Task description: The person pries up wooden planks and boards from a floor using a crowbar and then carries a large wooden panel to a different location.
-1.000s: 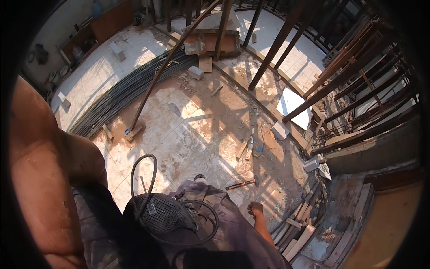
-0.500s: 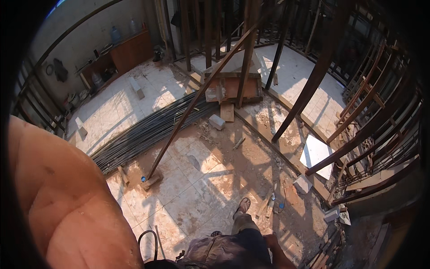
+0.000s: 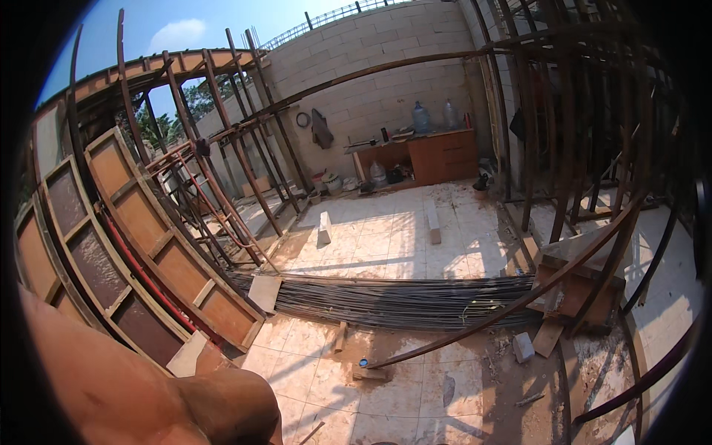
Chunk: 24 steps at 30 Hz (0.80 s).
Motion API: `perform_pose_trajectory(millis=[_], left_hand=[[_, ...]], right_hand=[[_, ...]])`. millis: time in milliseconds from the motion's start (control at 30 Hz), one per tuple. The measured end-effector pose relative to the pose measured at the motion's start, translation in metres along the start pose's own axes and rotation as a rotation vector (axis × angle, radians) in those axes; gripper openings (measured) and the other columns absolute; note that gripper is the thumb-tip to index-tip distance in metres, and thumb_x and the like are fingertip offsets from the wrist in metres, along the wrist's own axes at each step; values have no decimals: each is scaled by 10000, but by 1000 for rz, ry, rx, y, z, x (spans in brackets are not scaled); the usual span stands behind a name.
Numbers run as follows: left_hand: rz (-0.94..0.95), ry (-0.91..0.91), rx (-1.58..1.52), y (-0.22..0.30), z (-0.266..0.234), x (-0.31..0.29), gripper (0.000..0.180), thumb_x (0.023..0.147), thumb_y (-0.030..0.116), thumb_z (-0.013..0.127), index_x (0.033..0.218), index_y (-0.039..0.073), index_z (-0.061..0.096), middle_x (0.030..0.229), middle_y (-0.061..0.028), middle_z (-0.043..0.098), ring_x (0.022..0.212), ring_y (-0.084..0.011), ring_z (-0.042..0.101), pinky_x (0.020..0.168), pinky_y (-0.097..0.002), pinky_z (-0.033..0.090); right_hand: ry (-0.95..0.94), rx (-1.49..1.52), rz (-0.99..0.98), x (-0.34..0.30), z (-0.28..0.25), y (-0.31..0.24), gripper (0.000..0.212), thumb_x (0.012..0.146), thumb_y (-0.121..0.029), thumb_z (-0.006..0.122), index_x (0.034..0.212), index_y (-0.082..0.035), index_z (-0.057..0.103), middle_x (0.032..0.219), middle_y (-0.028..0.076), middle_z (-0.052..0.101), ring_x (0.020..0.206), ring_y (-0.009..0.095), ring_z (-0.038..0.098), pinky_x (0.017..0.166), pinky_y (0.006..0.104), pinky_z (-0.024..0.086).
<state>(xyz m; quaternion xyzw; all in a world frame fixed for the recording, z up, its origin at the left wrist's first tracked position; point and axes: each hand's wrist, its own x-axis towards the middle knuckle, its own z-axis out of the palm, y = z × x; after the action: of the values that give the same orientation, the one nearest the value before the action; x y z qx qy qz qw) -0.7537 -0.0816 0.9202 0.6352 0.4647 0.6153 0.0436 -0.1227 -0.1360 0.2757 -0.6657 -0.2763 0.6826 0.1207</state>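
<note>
My bare left arm (image 3: 111,386) fills the lower left corner, bent and very close. No fingers of my left hand show, so nothing can be seen in it. My right hand is outside the picture. Nearest to the arm, framed wooden panels (image 3: 174,248) lean in a row on the left. Beyond it a long bundle of dark steel bars (image 3: 393,302) lies across the tiled floor (image 3: 319,386). A slanting pole (image 3: 512,311) has its foot by a small wooden block (image 3: 371,374), with a blue round cap (image 3: 363,363) close by.
Upright poles (image 3: 526,148) crowd the right side. A wooden box form (image 3: 586,285) stands among them, near a pale block (image 3: 523,347). Against the block wall (image 3: 371,59) is a brown cabinet (image 3: 445,158) with a blue water jug (image 3: 421,119) on top.
The view has swung up and left, bringing the leaning panels and sky into sight. My legs and my right arm have left the picture. The left arm now sits lower.
</note>
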Motion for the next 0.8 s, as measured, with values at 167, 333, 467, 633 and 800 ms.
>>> perform_pose_trajectory(millis=[167, 333, 467, 633, 800], left_hand=[[513, 117, 241, 51, 19, -29, 543, 926, 364, 673, 1321, 11, 549, 1256, -154, 620, 1153, -236, 597, 1024, -372, 454], [547, 111, 480, 42, 37, 45, 514, 941, 355, 658, 1302, 2, 566, 1239, -147, 630, 1141, -222, 601, 1022, -358, 451], [-43, 427, 260, -190, 8, 62, 492, 952, 349, 645, 1287, -5, 580, 1226, -142, 638, 1131, -211, 605, 1020, -347, 449], [-1161, 166, 390, -428, 63, -81, 549, 921, 410, 656, 1312, 31, 581, 1212, -199, 633, 1164, -318, 607, 955, -382, 483], [-1147, -801, 425, -453, 145, -238, 642, 868, 406, 702, 1428, 167, 498, 1464, -152, 451, 1254, -365, 548, 1024, -461, 466]], right_hand=[[221, -113, 128, 74, -69, -151, 237, 950, -246, 616, 1099, -62, 599, 824, 99, 637, 654, 181, 613, 507, 347, 496], [56, -148, 75, 138, 19, -275, 190, 931, -232, 604, 1041, -79, 581, 793, 94, 629, 643, 192, 622, 504, 327, 493], [81, -132, -5, 146, 8, -370, 108, 930, -191, 576, 954, -90, 546, 752, 67, 587, 592, 177, 576, 497, 328, 477], [-321, -263, 13, 170, 71, -455, 112, 919, -150, 547, 822, -99, 523, 693, 31, 544, 543, 125, 523, 454, 260, 412], [-102, -456, -109, 189, 128, -531, 122, 923, -155, 580, 893, -37, 576, 754, 48, 604, 644, 155, 634, 514, 290, 511]])
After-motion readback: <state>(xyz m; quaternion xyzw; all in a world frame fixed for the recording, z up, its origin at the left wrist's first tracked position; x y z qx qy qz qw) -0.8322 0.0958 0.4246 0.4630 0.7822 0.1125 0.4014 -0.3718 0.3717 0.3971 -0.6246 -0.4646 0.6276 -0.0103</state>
